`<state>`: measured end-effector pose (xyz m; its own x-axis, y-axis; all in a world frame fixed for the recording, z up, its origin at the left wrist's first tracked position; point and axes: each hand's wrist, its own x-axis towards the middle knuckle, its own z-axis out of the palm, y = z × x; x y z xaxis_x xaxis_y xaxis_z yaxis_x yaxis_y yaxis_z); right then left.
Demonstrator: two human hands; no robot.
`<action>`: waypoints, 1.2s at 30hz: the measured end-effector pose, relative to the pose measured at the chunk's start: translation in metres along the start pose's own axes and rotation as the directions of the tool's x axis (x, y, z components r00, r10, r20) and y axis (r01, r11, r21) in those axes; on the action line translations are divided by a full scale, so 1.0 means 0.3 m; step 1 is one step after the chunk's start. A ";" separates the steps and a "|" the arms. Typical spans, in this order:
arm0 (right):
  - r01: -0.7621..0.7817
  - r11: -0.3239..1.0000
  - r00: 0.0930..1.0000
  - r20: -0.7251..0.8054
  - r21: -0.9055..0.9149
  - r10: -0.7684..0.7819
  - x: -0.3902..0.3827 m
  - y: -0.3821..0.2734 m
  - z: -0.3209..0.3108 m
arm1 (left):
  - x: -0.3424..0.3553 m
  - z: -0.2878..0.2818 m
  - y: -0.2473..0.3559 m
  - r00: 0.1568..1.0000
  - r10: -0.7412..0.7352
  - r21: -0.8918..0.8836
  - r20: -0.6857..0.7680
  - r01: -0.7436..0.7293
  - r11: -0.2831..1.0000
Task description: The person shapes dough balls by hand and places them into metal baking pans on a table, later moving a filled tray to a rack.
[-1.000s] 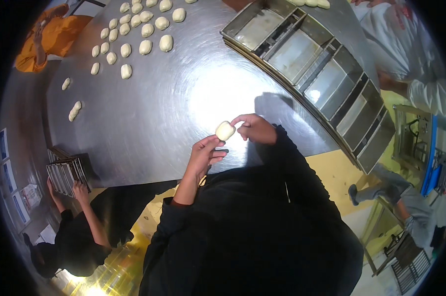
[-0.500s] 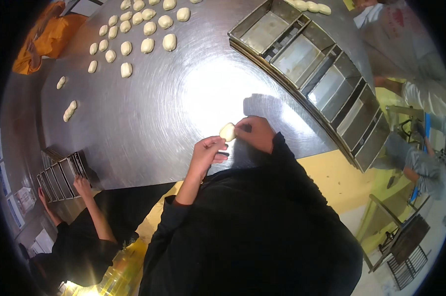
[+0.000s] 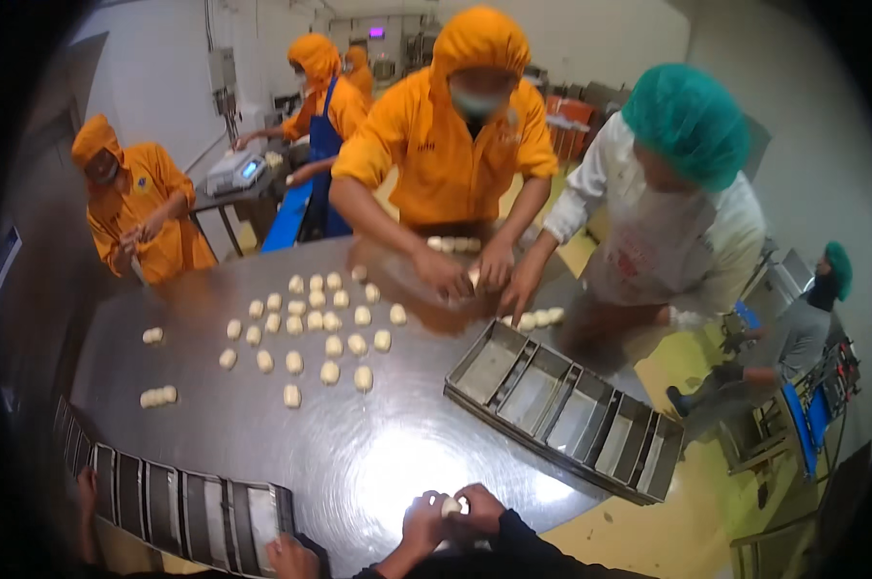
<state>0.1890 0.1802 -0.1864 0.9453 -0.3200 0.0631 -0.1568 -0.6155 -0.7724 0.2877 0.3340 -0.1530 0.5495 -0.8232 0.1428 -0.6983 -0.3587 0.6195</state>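
A small piece of pale dough (image 3: 450, 506) is pinched between my two hands above the near edge of the steel table. My left hand (image 3: 422, 526) closes on its left side. On the other side are the curled fingers of my right hand (image 3: 482, 510), and the fingers partly cover the dough. Several dough pieces (image 3: 363, 377) lie in loose rows on the table beyond my hands. To my right, a strapped set of metal loaf tins (image 3: 590, 410) rests on the table, its compartments facing up.
At the left near edge, a co-worker's hands hold another strapped tin set (image 3: 200, 516). Across the table, a person in orange (image 3: 446, 145) and one in a green hair cover (image 3: 687, 125) handle dough. A joined dough row (image 3: 158, 397) lies at the left.
The view has tilted up, bringing the people across the table into sight. The co-worker's tin set at the left has come up to the table edge. Both my hands keep the dough piece.
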 end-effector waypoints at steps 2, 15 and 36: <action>-0.250 0.958 0.963 0.140 0.142 0.231 0.023 -0.092 -0.041 | 0.027 0.015 -0.017 0.994 0.041 -0.156 -0.105 -0.058 0.986; -0.519 0.450 0.843 0.347 0.727 0.411 -0.094 -0.172 -0.172 | 0.019 -0.161 0.214 0.991 0.133 -0.226 0.013 -0.126 0.966; 0.303 0.926 0.950 0.011 0.224 -0.313 -0.034 -0.512 -0.726 | 0.007 -0.205 0.391 0.943 -0.327 -0.971 0.058 -0.023 -0.236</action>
<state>0.1412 0.1212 0.0692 0.9500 -0.1034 0.2947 0.2049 -0.5059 -0.8379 0.2352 0.3172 -0.0325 0.7203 -0.6844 -0.1125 0.5982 0.5310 0.6002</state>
